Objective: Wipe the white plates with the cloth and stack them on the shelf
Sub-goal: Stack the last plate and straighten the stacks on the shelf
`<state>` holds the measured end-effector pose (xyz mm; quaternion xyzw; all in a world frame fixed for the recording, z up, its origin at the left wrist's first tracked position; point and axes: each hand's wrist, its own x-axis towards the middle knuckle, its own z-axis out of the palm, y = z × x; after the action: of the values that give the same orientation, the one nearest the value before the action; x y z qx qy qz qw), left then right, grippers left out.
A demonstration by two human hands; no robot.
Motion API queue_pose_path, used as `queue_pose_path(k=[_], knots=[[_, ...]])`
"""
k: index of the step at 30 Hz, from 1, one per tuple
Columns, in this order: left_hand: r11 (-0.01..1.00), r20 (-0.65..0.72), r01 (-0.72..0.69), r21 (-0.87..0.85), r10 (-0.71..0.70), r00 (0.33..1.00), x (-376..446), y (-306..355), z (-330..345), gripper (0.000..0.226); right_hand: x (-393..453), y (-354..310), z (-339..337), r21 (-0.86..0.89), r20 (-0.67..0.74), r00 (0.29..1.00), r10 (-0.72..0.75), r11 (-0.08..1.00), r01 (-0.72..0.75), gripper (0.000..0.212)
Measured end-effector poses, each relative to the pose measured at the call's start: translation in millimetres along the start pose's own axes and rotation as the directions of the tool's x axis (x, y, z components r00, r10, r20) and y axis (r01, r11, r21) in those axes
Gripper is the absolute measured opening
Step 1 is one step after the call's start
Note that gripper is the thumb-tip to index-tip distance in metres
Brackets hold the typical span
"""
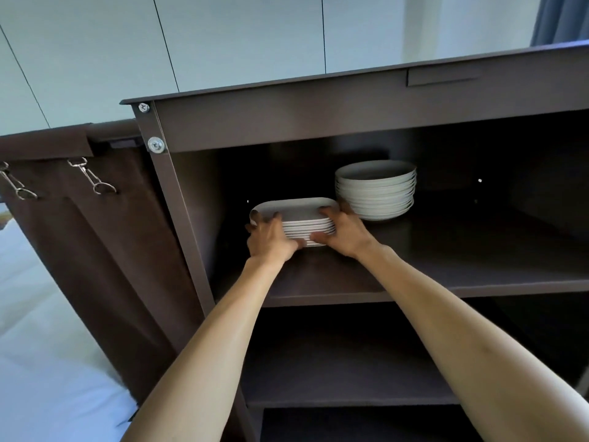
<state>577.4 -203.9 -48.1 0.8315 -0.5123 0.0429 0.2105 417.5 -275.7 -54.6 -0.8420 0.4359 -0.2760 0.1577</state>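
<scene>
Now both hands grip the plates (294, 218), a stack near the shelf's (478, 260) left front edge: left hand (271, 239) on its left side, right hand (342, 232) on its right, fingers curled over the rims. Squaring it calls for even pressure, keeping clear of the bowls (376, 189) just beside. Stacks: two; plates, roughly eight; bowls, about nine. No cloth shows.

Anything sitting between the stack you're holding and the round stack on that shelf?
Nothing in the head view: only the right hand, gripping the rectangular stack, reaches into the narrow gap before the round stack.
</scene>
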Motion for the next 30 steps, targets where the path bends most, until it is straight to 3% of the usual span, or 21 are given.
queue_pose_path(k=[4,10,14,22,30], knots=[[1.000,-0.030,0.027,-0.007,-0.027,0.999,23,-5,12,0.084,15,-13,15,-0.009,-0.087,0.995,0.050,0.999,-0.051,0.078],[0.999,-0.050,0.025,-0.040,-0.027,0.998,56,-12,24,0.081,51,-15,30,-0.080,-0.033,0.998,0.050,0.995,-0.053,0.060],[0.999,-0.065,0.017,-0.034,-0.019,0.998,77,-17,32,0.078,75,-11,37,-0.017,-0.021,0.994,0.108,0.994,-0.108,0.059],[0.996,-0.069,0.048,-0.075,-0.053,0.996,113,-17,44,0.085,98,2,53,0.133,-0.012,0.993,0.121,0.984,-0.118,0.082],[0.994,-0.056,0.095,-0.058,-0.098,0.994,135,-21,48,0.090,87,11,44,0.261,-0.156,0.976,0.149,0.960,-0.105,0.054]])
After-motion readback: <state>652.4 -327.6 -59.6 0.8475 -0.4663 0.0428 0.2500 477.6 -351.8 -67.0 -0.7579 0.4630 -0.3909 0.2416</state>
